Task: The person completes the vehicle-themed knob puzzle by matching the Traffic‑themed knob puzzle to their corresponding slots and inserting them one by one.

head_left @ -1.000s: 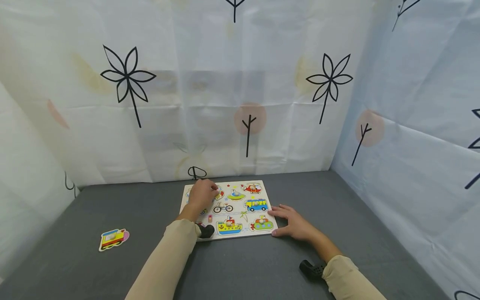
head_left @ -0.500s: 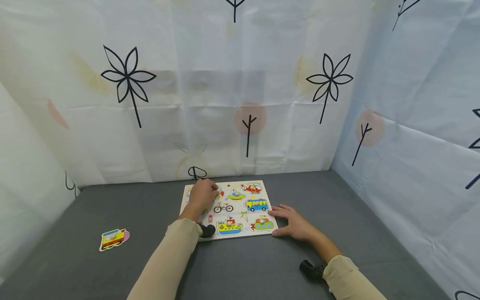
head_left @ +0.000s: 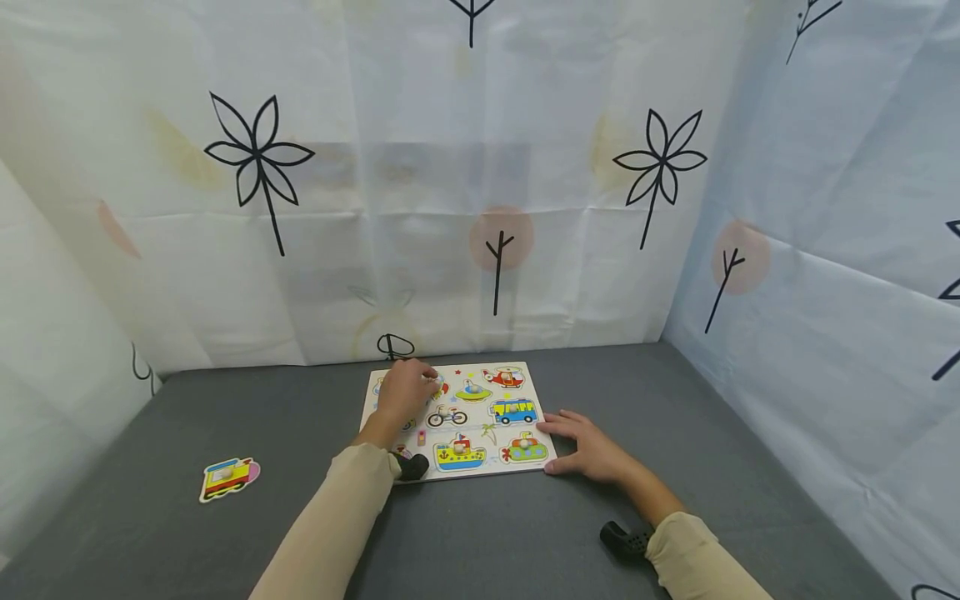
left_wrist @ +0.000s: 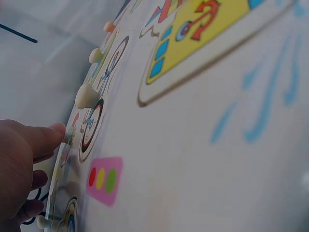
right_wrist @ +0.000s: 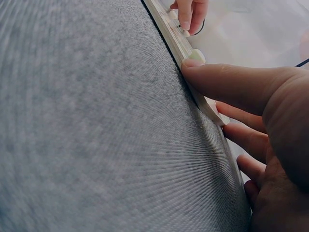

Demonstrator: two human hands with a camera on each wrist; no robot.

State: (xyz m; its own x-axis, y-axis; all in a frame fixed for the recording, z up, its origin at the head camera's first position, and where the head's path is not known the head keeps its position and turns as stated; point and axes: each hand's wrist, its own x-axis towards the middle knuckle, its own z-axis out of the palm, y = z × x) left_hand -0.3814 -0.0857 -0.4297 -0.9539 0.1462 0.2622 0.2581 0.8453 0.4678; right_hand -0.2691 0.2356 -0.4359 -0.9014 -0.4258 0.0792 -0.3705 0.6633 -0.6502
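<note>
A white wooden knob puzzle board with vehicle pictures lies on the table. My left hand reaches over its left part. Thumb and index finger pinch a small knob on a colourful puzzle piece in the back row; the hand hides most of this piece, so its picture cannot be told. My right hand rests against the board's right side, thumb at the near corner and fingers along the edge, loosely extended. Nearby in the board sit a bus piece and a submarine piece.
A train puzzle piece lies apart on the grey tabletop at the left. White patterned cloth hangs behind the table and along the sides. Other seated pieces include a ship, a bicycle and a helicopter.
My left hand stays over the same piece, with only slight shifts. The right hand, the board and the train piece have not visibly moved.
</note>
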